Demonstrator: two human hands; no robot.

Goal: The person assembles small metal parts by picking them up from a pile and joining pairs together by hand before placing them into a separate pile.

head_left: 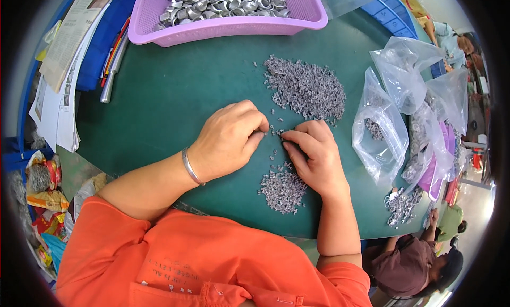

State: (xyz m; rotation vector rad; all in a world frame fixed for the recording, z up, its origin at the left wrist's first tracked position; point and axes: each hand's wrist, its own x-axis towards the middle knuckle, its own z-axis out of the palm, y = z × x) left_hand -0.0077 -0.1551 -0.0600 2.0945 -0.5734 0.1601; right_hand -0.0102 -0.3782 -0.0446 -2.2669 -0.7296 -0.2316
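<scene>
My left hand, a silver bangle on its wrist, is closed with thumb and forefinger brought together. My right hand faces it across a narrow gap, its fingers bent and closed. Whatever is at either set of fingertips is too small to make out. Between the hands lie a few tiny grey pieces. A large heap of the same small grey parts spreads beyond my right hand. Nearer my body, beside the right wrist, is a smaller heap of grey parts.
A purple plastic basket of metal rings stands at the far edge of the green table. Clear plastic bags and a small pile of metal parts lie right. Papers and pens are left. Another person sits at lower right.
</scene>
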